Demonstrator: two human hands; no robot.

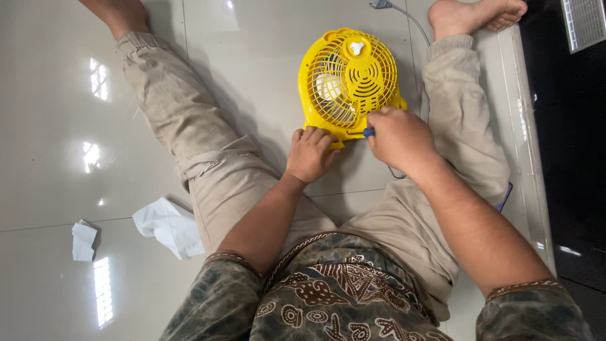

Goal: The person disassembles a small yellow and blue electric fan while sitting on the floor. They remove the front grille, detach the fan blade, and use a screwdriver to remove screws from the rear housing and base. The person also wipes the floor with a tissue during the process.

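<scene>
Head view, seated on a pale tiled floor [252, 57] with legs spread. A small yellow fan [349, 79] lies on the tiles between my knees, grille side up, its white blades visible through the ribs and a white clip at the hub. My left hand [309, 153] rests knuckles-up against the fan's near lower rim, fingers curled down onto the edge and pressing; it braces the housing rather than closing around anything. My right hand [399, 136] is clenched around a blue-handled tool [368, 132], of which only the butt of the handle shows at the thumb side; the tip is hidden where it meets the rim, so I cannot tell what it engages. A grey cord [410, 22] runs from the fan toward my right foot. Two crumpled white tissues [167, 224] lie well apart on the floor by my left thigh.

Judged from this pose, the step is working a fastener or catch on the rim. To do it well I would keep the left hand's weight on the housing so the fan cannot skate on the glossy tile, hold the tool square to its seat, and apply force gently, since thin plastic ribs crack under a slip.
</scene>
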